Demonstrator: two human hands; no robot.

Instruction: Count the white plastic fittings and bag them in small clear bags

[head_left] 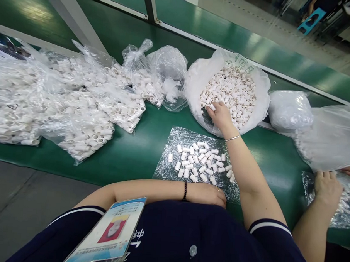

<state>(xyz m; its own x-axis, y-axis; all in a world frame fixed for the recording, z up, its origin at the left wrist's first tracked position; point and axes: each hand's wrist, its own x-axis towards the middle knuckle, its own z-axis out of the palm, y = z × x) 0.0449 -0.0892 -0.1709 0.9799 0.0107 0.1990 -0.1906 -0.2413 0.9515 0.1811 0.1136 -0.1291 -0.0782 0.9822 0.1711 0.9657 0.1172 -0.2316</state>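
My right hand (221,116) reaches over the near left rim of a big open plastic bag (194,83) full of short white pipe couplings (230,89). Its fingers are closed around a white coupling (212,107) there. Below it, a sheet of clear plastic film (164,169) lies on the green table, with many loose couplings (202,159) spread over it. My left hand (208,194) rests near the film's front edge, close to my body. It lies flat and holds nothing I can see; its fingertips are partly hidden.
Knotted clear bags of white fittings (85,115) fill the table's left side. A crumpled clear bag (170,69) and a bundled plastic bag (290,111) flank the big bag. At right, a co-worker's hands (327,188) work at another film sheet beside a translucent bag (334,134).
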